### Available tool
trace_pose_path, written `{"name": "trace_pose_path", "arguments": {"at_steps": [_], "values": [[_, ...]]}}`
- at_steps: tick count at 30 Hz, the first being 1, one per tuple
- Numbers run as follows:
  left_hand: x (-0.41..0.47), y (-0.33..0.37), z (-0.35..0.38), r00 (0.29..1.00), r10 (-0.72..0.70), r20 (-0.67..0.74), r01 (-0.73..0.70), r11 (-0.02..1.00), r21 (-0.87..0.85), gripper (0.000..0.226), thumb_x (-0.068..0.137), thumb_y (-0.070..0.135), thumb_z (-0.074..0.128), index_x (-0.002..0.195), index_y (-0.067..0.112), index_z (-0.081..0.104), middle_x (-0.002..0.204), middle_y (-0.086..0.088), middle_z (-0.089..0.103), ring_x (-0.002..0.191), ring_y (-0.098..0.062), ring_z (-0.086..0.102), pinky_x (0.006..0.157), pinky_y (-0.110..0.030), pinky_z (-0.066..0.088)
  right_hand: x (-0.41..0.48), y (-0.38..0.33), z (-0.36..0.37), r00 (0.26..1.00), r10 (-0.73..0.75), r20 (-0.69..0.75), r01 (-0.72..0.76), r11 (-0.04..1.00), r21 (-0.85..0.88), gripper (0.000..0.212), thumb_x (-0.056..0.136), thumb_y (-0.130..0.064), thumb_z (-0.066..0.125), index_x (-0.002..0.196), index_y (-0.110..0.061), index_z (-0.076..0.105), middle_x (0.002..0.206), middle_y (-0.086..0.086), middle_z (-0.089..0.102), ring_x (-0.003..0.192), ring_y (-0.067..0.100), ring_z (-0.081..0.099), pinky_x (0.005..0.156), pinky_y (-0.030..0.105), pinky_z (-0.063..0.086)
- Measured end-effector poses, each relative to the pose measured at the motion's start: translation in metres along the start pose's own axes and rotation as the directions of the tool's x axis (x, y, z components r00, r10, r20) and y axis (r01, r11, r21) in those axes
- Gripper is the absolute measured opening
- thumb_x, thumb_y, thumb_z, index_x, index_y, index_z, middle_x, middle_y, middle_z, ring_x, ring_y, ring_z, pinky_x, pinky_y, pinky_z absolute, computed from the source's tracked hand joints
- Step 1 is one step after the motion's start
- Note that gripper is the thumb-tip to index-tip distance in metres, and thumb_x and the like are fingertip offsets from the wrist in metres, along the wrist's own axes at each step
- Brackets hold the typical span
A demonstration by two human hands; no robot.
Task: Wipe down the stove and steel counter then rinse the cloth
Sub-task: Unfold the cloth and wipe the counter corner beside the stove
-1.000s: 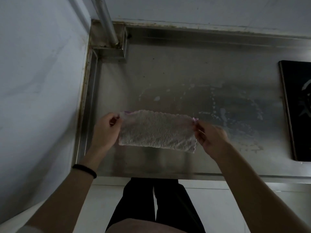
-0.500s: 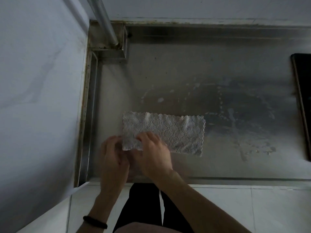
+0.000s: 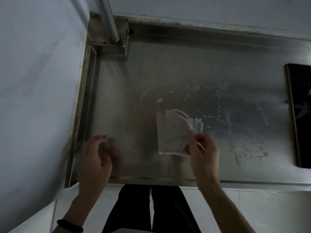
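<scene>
A pale fluffy cloth (image 3: 173, 133) with a pink scalloped edge is folded over and blurred by motion above the steel counter (image 3: 168, 68). My right hand (image 3: 204, 150) pinches the cloth at its right lower side with thumb and fingers. My left hand (image 3: 96, 157) hovers over the counter's front left part, apart from the cloth, fingers loosely curled and holding nothing. The black stove (image 3: 301, 115) shows only as a dark edge at the far right.
A white wall runs along the left and back. A grey pipe (image 3: 107, 17) enters a steel box in the back left corner. Wet streaks and droplets (image 3: 218, 105) mark the counter's middle and right. My dark trousers show below the front edge.
The cloth lay spread flat on the counter with both hands at its left end; now my right hand has folded it over to the right, and my left hand has let go.
</scene>
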State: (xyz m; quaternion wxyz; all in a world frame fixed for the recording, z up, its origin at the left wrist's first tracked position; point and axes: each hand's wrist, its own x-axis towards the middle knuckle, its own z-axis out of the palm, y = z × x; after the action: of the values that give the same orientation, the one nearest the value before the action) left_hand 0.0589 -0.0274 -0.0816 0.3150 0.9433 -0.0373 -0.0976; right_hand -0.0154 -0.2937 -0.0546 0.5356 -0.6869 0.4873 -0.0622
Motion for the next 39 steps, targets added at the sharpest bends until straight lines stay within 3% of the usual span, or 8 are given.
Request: {"name": "trace_pose_path", "arguments": {"at_steps": [3,5,8,13,17,23,29,39], "values": [[0.008,0.002,0.002,0.998,0.039,0.049,-0.039,0.999,0.006,0.055,0.087,-0.015,0.065,0.140,-0.002,0.057,0.149,-0.021,0.052,0.142,-0.038,0.047,0.116,-0.045,0.039,0.006,0.028,-0.048,0.993,0.079,-0.093,-0.093,0.983,-0.160,0.019,0.099,-0.029,0.066,0.110,-0.015,0.061,0.107,0.005,0.072,0.095,0.023,0.070,0.074,0.036,0.058],[0.015,0.003,0.006,0.993,0.086,0.079,-0.089,0.995,0.039,0.060,0.090,-0.009,0.067,0.147,0.001,0.052,0.158,-0.019,0.044,0.149,-0.037,0.038,0.117,-0.056,0.041,0.003,0.036,-0.055,0.986,-0.051,-0.157,-0.006,0.938,-0.346,0.030,0.097,-0.022,0.067,0.124,-0.017,0.056,0.128,0.009,0.063,0.108,0.022,0.063,0.085,0.046,0.058],[0.028,-0.001,0.011,0.983,0.148,0.107,-0.159,0.981,0.109,0.063,0.092,-0.006,0.066,0.152,0.000,0.047,0.162,-0.020,0.039,0.151,-0.041,0.035,0.116,-0.063,0.041,0.003,0.034,-0.035,0.914,-0.404,0.037,0.362,0.772,-0.523,0.039,0.099,-0.024,0.062,0.137,-0.022,0.054,0.145,0.004,0.053,0.130,0.022,0.053,0.099,0.041,0.052],[0.037,-0.008,0.009,0.972,0.163,0.166,-0.197,0.958,0.209,0.059,0.103,0.009,0.052,0.159,0.003,0.036,0.168,-0.020,0.030,0.158,-0.040,0.023,0.124,-0.061,0.031,0.025,0.047,0.022,0.903,-0.243,0.355,0.429,0.540,-0.724,0.067,0.109,-0.043,0.027,0.166,-0.019,-0.002,0.173,0.007,-0.014,0.159,0.025,-0.016,0.130,0.051,-0.002],[0.039,-0.019,0.004,0.969,0.115,0.218,-0.158,0.969,0.192,0.063,0.108,0.025,0.042,0.166,0.017,0.021,0.175,-0.008,0.011,0.162,-0.030,0.005,0.129,-0.056,0.019,0.014,0.053,0.070,0.866,-0.300,0.401,0.499,0.450,-0.740,0.069,0.107,-0.046,0.024,0.165,-0.022,-0.005,0.172,0.011,-0.013,0.159,0.030,-0.014,0.128,0.057,0.002],[0.039,-0.018,-0.004,0.974,0.121,0.193,-0.147,0.980,0.131,0.064,0.105,0.042,0.030,0.165,0.029,0.013,0.175,0.003,0.001,0.162,-0.019,0.001,0.130,-0.046,0.014,-0.096,0.096,0.133,0.519,-0.412,0.749,0.853,0.299,-0.427,0.059,0.106,-0.051,0.037,0.162,-0.039,0.022,0.174,0.005,0.006,0.161,0.029,0.004,0.125,0.057,0.018],[0.041,-0.020,-0.012,0.979,0.184,0.090,-0.192,0.978,0.085,0.064,0.105,0.028,0.043,0.165,0.020,0.021,0.176,0.000,0.013,0.163,-0.016,0.008,0.130,-0.045,0.020,-0.034,0.056,0.168,0.313,-0.457,0.832,0.950,0.158,-0.271,0.058,0.105,-0.053,0.034,0.160,-0.039,0.025,0.173,0.003,0.013,0.161,0.022,0.004,0.128,0.053,0.017],[0.036,-0.025,-0.012,0.980,0.194,-0.042,-0.190,0.978,0.087,0.061,0.100,0.032,0.044,0.159,0.014,0.040,0.169,-0.002,0.032,0.157,-0.022,0.032,0.122,-0.037,0.031,0.114,-0.081,0.276,0.476,-0.481,0.736,0.872,0.152,-0.465,0.063,0.104,-0.059,0.011,0.163,-0.040,0.000,0.174,0.003,-0.011,0.159,0.021,-0.018,0.129,0.050,-0.006]]}}
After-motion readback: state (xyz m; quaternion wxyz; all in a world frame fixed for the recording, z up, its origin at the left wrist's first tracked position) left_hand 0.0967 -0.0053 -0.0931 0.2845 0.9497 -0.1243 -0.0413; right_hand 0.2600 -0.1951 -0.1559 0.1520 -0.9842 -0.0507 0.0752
